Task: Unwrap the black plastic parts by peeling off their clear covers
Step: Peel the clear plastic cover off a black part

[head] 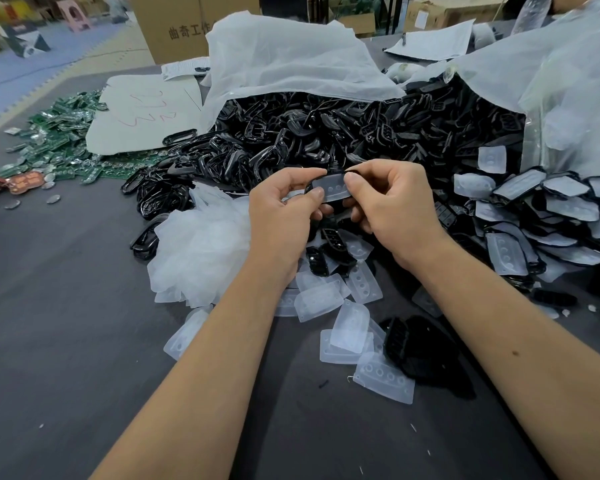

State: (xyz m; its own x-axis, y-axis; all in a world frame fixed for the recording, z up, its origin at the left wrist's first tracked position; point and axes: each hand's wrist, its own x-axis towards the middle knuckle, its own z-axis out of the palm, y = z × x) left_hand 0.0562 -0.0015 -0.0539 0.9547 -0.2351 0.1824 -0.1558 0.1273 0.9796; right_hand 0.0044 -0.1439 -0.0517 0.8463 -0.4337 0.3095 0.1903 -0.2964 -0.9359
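Both hands hold one black plastic part with a clear cover [333,189] above the table's middle. My left hand [284,209] pinches its left end between thumb and fingers. My right hand [388,206] pinches its right end, thumb on the clear cover. Several peeled clear covers [347,327] lie on the grey table below my hands. Bare black parts [329,252] lie among them. Still-covered parts [548,202] are stacked at the right.
A big heap of black frames [326,133] spills from a white bag [284,60] behind my hands. Crumpled clear plastic [201,251] sits to the left, green circuit boards [59,143] at the far left, and a cardboard box [174,26] at the back.
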